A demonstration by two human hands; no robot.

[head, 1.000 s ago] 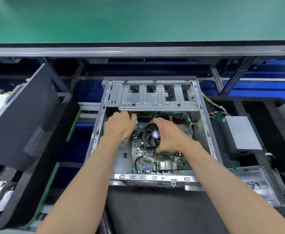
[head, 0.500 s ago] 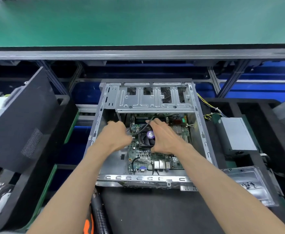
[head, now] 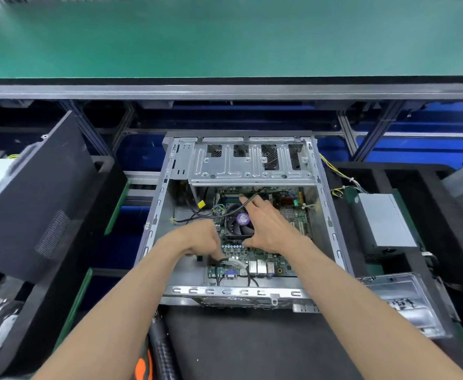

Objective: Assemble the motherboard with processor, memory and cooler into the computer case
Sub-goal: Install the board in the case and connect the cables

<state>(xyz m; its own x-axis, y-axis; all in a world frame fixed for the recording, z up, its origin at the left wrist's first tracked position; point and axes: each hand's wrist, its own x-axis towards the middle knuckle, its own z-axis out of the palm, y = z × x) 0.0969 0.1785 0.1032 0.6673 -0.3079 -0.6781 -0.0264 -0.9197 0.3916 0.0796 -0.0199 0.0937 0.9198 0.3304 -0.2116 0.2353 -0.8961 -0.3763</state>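
The open silver computer case (head: 153,231) lies flat in the middle. Inside it sits the green motherboard (head: 268,266), carrying a black fan cooler (head: 242,219) with a purple sticker. My right hand (head: 273,227) spans the cooler, thumb on its near side and fingers on its far side, with a black cable (head: 214,213) crossing the index finger. My left hand (head: 197,239) is curled, fingertips down on the board's near left edge beside a looped black cable (head: 220,261). Processor and memory are mostly hidden.
The case's drive cage (head: 252,165) overhangs the board's far end. A grey power supply (head: 384,223) with loose wires lies to the right, a black side panel (head: 33,193) leans at left. A metal plate (head: 406,303) lies near right. An orange-handled tool (head: 142,363) lies by the black mat (head: 252,344).
My left hand has slid from the board's far left corner toward me to its near left edge, uncovering a yellow connector and cables. My right hand has stayed on the cooler.
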